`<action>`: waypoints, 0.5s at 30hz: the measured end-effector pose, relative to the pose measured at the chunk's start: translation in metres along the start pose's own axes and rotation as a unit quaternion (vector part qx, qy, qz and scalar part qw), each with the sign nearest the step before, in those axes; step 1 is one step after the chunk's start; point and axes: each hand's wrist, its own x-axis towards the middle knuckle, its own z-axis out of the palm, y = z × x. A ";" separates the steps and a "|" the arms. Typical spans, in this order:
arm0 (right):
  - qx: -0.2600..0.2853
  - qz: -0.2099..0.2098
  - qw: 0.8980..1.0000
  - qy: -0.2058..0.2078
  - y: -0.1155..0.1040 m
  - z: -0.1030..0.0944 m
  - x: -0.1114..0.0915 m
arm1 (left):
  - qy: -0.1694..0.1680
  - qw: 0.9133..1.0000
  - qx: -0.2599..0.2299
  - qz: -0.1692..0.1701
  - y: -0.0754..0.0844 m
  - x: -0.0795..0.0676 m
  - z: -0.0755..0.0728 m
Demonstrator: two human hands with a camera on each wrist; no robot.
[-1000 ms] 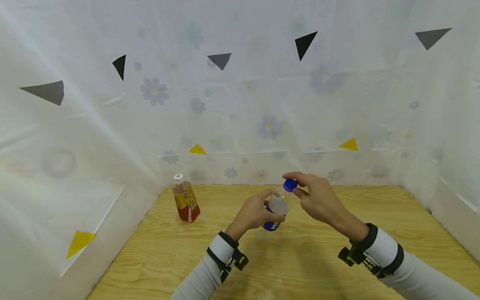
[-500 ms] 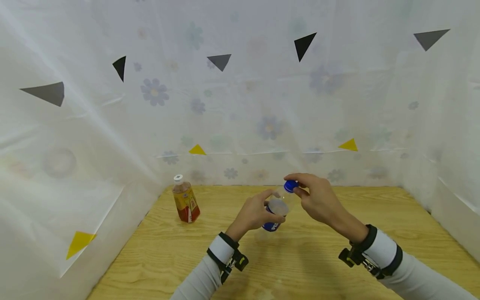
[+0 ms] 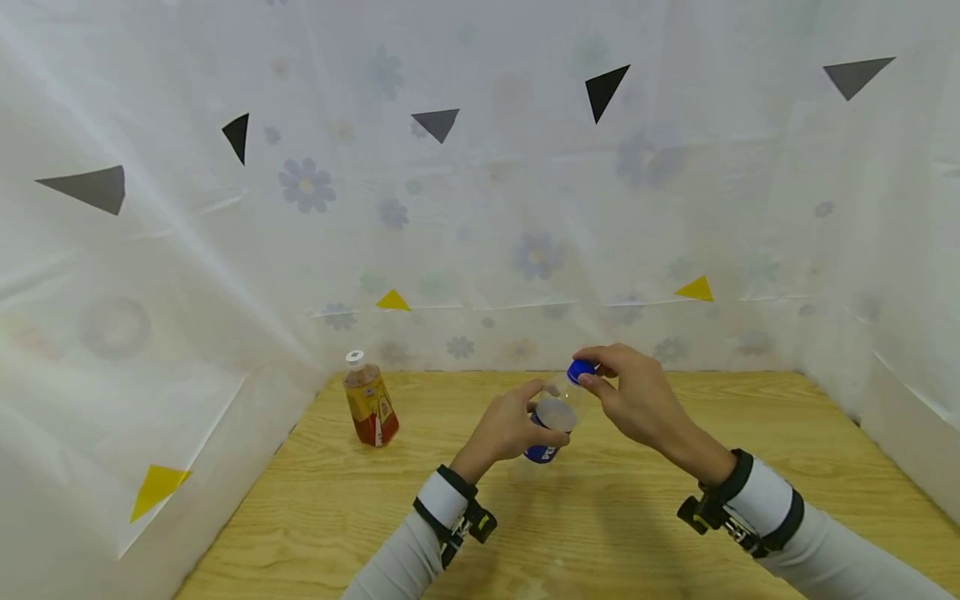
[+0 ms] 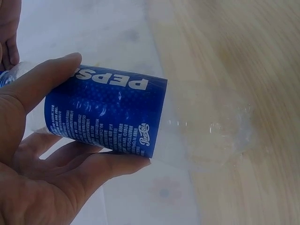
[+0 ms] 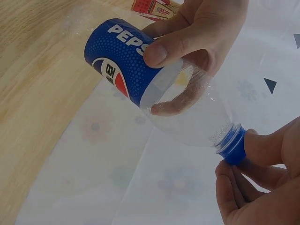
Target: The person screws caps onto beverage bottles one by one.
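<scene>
A clear plastic Pepsi bottle (image 5: 192, 117) with a blue label (image 4: 108, 110) is tilted over the table, its neck toward the right. My left hand (image 3: 510, 423) grips it round the label, thumb on one side and fingers on the other. At the neck, my right hand (image 3: 637, 398) pinches the blue bottle cap (image 5: 233, 149) between thumb and fingers. The cap sits on the bottle's mouth, as the right wrist view shows. No drink is visible inside the clear parts of the bottle.
A second bottle (image 3: 372, 407), with a white cap, a yellow and red label and reddish drink, stands upright at the table's back left. The wooden table (image 3: 337, 517) meets white flower-patterned sheeting (image 3: 480, 208) at the back and sides.
The right hand's fingers and thumb have shifted slightly round the blue cap. The left hand and the bottle stay nearly where they were.
</scene>
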 end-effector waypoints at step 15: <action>-0.016 0.036 0.998 -0.050 -0.007 -0.005 0.002 | 0.007 1.000 0.006 -0.001 0.001 -0.001 0.001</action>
